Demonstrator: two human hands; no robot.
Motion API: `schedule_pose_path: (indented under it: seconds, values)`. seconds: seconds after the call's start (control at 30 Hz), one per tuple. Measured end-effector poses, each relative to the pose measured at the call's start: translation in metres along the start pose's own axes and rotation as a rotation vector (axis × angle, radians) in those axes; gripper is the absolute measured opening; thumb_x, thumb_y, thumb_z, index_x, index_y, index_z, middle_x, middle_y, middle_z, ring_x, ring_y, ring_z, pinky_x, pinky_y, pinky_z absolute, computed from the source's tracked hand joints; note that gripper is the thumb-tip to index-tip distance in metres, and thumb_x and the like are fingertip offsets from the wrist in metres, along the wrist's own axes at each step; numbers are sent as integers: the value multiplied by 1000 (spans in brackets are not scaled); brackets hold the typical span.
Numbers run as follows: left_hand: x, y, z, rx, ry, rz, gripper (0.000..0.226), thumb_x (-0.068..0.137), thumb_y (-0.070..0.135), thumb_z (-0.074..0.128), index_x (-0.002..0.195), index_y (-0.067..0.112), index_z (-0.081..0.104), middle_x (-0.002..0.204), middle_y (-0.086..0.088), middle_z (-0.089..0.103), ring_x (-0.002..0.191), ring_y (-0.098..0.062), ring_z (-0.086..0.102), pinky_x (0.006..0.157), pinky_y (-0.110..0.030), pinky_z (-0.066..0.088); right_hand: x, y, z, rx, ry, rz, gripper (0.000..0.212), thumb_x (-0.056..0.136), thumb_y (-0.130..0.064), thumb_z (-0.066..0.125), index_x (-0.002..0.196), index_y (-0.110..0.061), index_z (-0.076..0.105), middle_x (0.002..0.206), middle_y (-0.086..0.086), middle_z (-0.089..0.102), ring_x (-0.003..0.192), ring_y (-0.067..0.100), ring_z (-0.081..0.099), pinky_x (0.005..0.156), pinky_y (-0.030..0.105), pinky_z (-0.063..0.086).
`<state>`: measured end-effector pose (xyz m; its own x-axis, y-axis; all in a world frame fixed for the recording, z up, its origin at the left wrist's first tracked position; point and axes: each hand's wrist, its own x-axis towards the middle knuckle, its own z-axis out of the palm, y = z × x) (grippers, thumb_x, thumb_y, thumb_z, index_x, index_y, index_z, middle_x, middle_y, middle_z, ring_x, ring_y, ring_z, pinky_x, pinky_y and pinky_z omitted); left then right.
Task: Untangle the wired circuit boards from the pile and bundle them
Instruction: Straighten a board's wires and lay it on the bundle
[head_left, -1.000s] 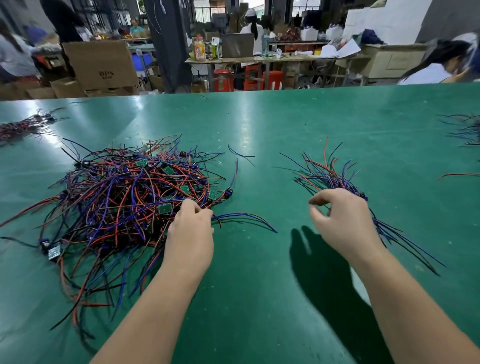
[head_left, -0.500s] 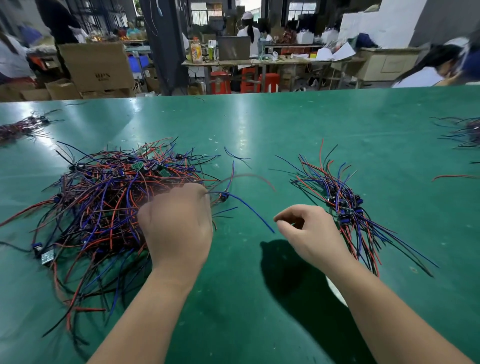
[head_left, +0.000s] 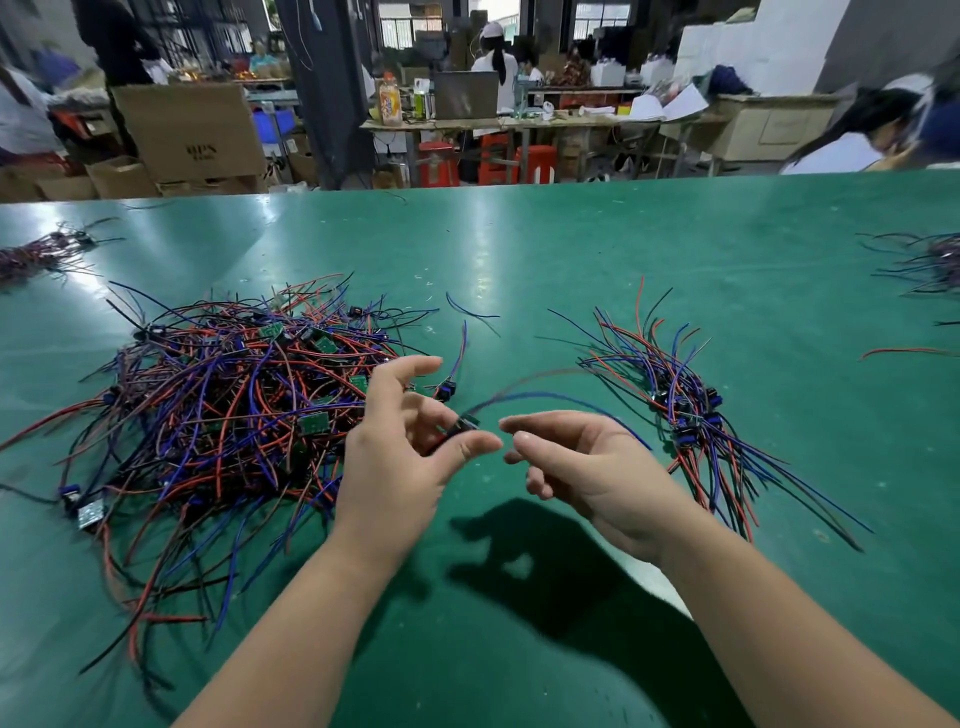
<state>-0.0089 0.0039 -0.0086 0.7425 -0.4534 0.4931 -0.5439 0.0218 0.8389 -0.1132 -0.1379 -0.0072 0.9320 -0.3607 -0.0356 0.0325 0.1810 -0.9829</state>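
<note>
Bright indoor light from above. Pale glare streaks cross the green surface (head_left: 571, 249); a dark shadow (head_left: 571, 597) lies near its front. Edges bend, fisheye-style. Background people (head_left: 852, 140) at the sides are blurred.

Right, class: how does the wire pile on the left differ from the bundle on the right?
The pile is far larger than the bundle.
The pile's wires cross every way; the bundle's run roughly one way, fanning at the ends.
The pile's green boards lie scattered; the bundle's dark parts cluster mid-length.
Both have red, blue and black wires and lie on the green table.
</note>
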Motion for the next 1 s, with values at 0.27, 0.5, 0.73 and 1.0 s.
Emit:
schedule_pose_path:
  seconds: [0.27, 0.5, 0.73, 1.0]
  values:
    - [-10, 14, 21, -509, -288, -418, 52, 69, 36, 81, 106, 18, 50, 70, -1, 71, 60, -23, 70, 55, -28, 55, 5, -5, 1, 224, 115, 17, 17, 57, -20, 75, 67, -10, 67, 61, 6, 62, 54, 16, 51, 50, 19, 44]
    - [-13, 14, 21, -557, -372, -660, 32, 51, 30, 81, 73, 9, 73, 71, -11, 71, 58, -16, 68, 52, -23, 53, 3, -8, -10, 56, 27, 141, 15, 60, -18, 75, 66, -8, 65, 61, 5, 60, 50, 9, 48, 47, 15, 41]
    - [-19, 19, 22, -411, -675, -748, 21, 78, 6, 73, 97, 6, 64, 59, 1, 65, 53, -11, 65, 46, -17, 46, 9, -22, -44, 136, 264, 163, 18, 59, -13, 73, 71, -7, 61, 54, 0, 60, 40, 4, 48, 40, 12, 41]
    - [-20, 23, 15, -477, -826, -647, 15, 80, 19, 65, 91, 19, 75, 70, 4, 63, 64, -9, 57, 66, -23, 39, 18, -19, -58, 493, 497, 74, 14, 77, -19, 71, 70, -8, 68, 54, -1, 62, 44, 3, 56, 45, 12, 47]
